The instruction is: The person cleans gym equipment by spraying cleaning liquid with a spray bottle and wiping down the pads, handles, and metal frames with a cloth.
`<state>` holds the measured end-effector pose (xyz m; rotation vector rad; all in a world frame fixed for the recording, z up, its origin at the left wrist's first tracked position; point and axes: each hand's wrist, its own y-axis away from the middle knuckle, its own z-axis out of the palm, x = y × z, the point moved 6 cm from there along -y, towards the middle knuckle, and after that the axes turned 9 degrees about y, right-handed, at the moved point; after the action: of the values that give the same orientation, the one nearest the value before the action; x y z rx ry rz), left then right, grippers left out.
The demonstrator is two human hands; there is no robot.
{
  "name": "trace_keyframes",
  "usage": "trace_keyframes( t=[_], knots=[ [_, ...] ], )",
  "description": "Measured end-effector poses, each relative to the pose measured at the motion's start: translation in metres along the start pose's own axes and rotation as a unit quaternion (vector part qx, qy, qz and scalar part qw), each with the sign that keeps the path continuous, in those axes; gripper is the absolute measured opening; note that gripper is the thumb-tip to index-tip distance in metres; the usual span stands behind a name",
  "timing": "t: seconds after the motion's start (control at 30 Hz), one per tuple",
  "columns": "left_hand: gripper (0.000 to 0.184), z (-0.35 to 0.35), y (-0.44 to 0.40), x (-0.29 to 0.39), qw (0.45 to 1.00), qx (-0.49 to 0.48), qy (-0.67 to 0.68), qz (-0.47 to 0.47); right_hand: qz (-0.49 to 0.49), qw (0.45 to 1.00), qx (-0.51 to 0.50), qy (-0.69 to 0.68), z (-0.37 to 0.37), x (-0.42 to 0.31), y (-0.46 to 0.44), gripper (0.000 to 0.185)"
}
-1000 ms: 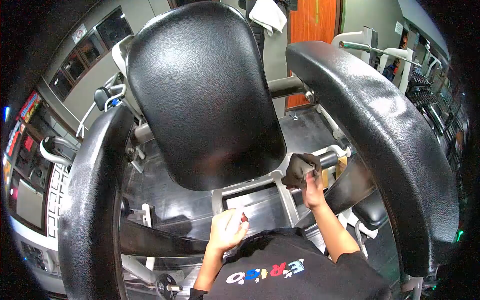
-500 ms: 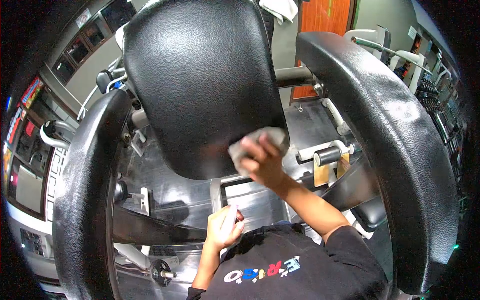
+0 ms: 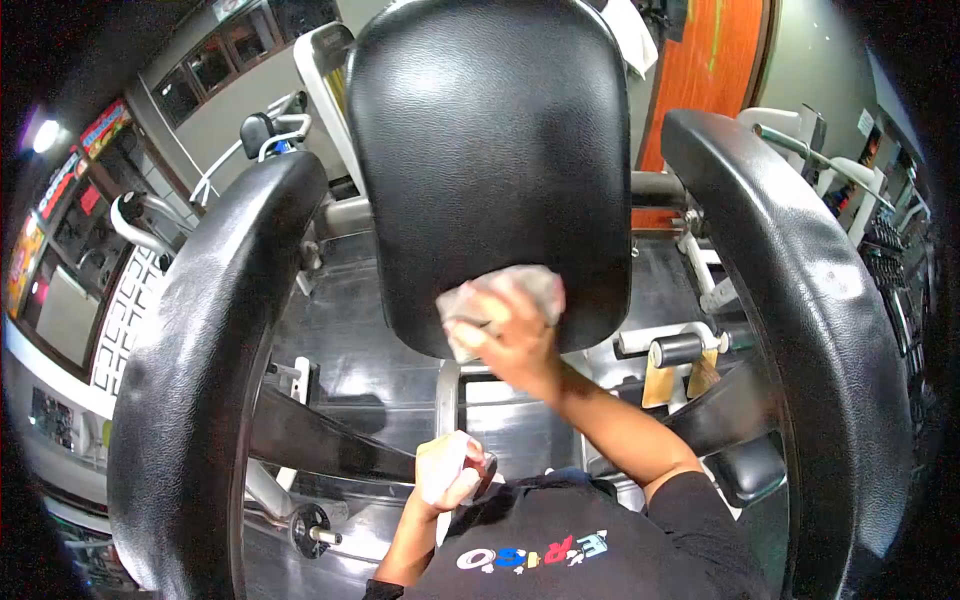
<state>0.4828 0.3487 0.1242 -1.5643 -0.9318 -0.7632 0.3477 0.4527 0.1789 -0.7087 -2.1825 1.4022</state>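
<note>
Evidently, in the head view, the grey cloth (image 3: 545,284) lies against the lower part of the black padded backrest (image 3: 490,150), under the right hand (image 3: 512,328). The right fingers bend over the cloth and hold it; motion blur hides the exact grip. The left hand (image 3: 445,470) is below the backrest and apart from it, fingers curled inward; whether they hold anything, I cannot tell. A left curved pad (image 3: 205,340) and a right curved pad (image 3: 800,270) flank the backrest. The cloth is judged light, limp and not fragile; a bunched hold at its middle suits it. No container can be identified around the backrest.
</note>
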Motion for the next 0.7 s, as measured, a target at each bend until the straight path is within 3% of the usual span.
trace_keyframes(
  t=[0.03,0.07,0.13,0.23,0.3,0.4,0.5,0.63,0.7],
  knots=[
    [0.008,-0.005,0.000,0.000,0.999,0.026,0.045,-0.006,-0.061,0.996,0.008,0.061,0.011,-0.016,0.006,0.032],
    [0.042,-0.007,-0.001,0.001,0.998,0.021,0.054,0.005,-0.112,0.993,-0.031,0.031,0.021,-0.024,0.015,0.031],
    [0.043,-0.012,0.002,0.001,0.999,0.027,0.043,-0.002,-0.187,0.974,-0.128,0.021,0.035,-0.036,0.032,0.030],
    [0.043,-0.022,0.012,-0.006,0.999,0.040,0.034,0.004,-0.194,0.979,-0.057,0.008,0.016,-0.028,0.013,0.032],
    [0.010,-0.026,0.017,-0.008,0.997,0.063,0.041,-0.019,-0.180,0.984,-0.003,0.009,0.003,-0.020,-0.024,0.032],
    [0.015,-0.027,0.024,-0.003,0.994,0.066,0.080,-0.017,-0.153,0.988,0.006,-0.013,-0.022,0.009,-0.083,0.025],
    [0.026,-0.033,0.028,-0.004,0.992,0.074,0.105,0.000,-0.100,0.986,0.136,0.010,-0.058,0.045,-0.146,0.030],
    [0.034,-0.035,0.027,-0.004,0.997,0.052,0.050,0.026,0.030,0.975,0.158,0.155,-0.071,0.090,-0.208,0.048],
    [0.032,-0.037,0.021,-0.004,0.997,0.048,0.050,0.019,0.074,0.981,0.140,0.109,-0.058,0.087,-0.212,0.041]
  ],
)
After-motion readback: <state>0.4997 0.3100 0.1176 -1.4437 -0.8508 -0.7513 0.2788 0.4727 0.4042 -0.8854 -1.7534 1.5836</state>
